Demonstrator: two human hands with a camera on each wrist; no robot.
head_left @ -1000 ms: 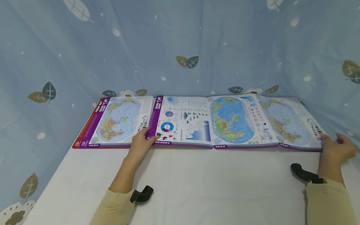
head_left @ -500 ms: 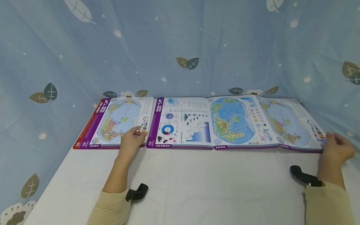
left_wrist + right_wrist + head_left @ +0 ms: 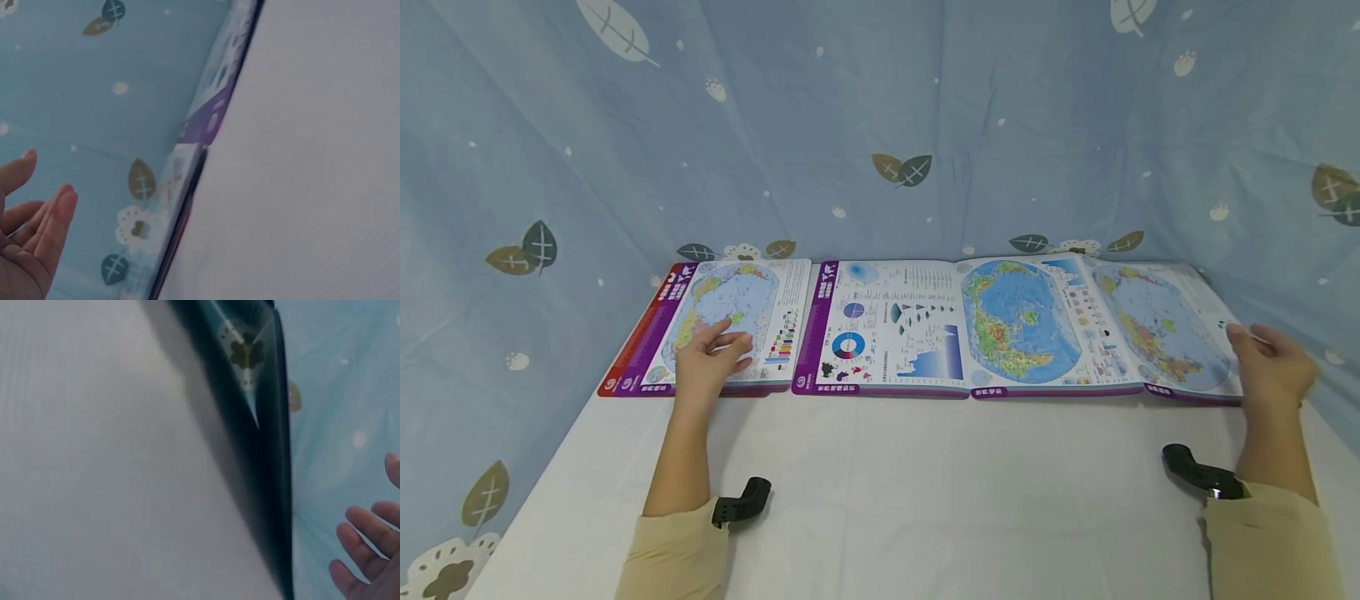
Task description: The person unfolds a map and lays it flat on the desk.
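A long fold-out world map (image 3: 1018, 321) lies spread along the back of the white table, its panels printed with maps and charts. My left hand (image 3: 706, 362) is over the leftmost panel, with fingers loosely bent and nothing between them. In the left wrist view, the left hand's fingers (image 3: 56, 225) are relaxed and apart from the sheet's edge. My right hand (image 3: 1273, 367) overlaps the map's right end, covering part of its printed strip. Loosely spread, the right hand's fingers (image 3: 365, 550) show to the side of the map's dark edge in the right wrist view.
Red and purple cover strips (image 3: 634, 342) show at the far left of the map. A blue leaf-patterned cloth (image 3: 880, 108) hangs right behind it and down both sides. White tabletop (image 3: 962, 492) stretches out in front. Each wrist carries a black camera mount (image 3: 741, 502).
My left hand has let go of the second panel's left edge and moved left over the first panel. My right hand has moved slightly up and left at the right end.
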